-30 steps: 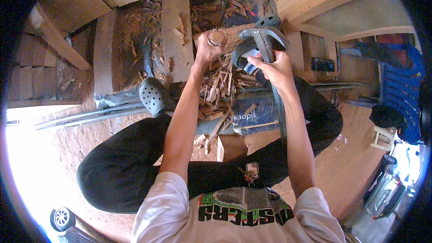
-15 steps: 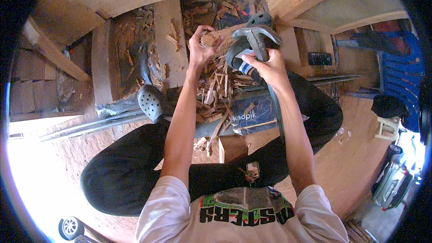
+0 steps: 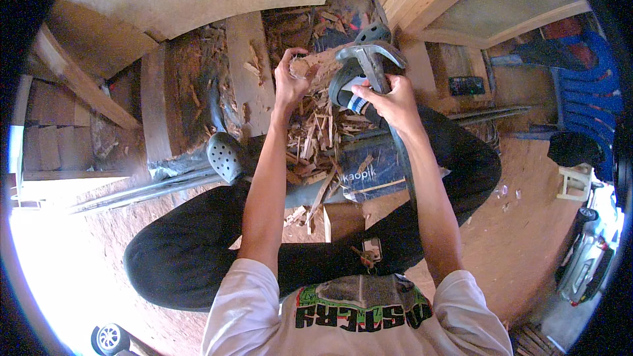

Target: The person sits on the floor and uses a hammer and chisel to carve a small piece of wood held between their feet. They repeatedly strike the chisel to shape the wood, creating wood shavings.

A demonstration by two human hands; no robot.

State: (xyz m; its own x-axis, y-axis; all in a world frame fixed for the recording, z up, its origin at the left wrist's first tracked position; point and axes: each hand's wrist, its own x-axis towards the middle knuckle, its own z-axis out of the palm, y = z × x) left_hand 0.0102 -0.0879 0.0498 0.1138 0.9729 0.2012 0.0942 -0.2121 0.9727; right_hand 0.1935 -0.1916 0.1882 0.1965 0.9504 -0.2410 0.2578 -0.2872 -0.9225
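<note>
A rough, barked length of wood (image 3: 324,60) lies slanted over the chip pile, its pale cut end toward me. My left hand (image 3: 292,82) is closed round that near end, fingers curled over it. My right hand (image 3: 393,100) grips an adze (image 3: 371,59) close under its curved grey metal head, and the long dark handle runs back beneath my right forearm. The adze head hangs beside the wood's far part, above my right foot in a grey clog (image 3: 341,86). Whether the blade touches the wood cannot be made out.
Wood chips (image 3: 318,128) are heaped between my feet, beside a dark blue printed sheet (image 3: 372,168). My left clog (image 3: 225,157) stands by a plank (image 3: 249,72). Keys (image 3: 369,254) lie at my lap. To the right are a black box (image 3: 466,86) and a blue chair (image 3: 587,102).
The view has shifted slightly. My left hand and the wood's near end sit a little lower and further left. Both grips stay the same.
</note>
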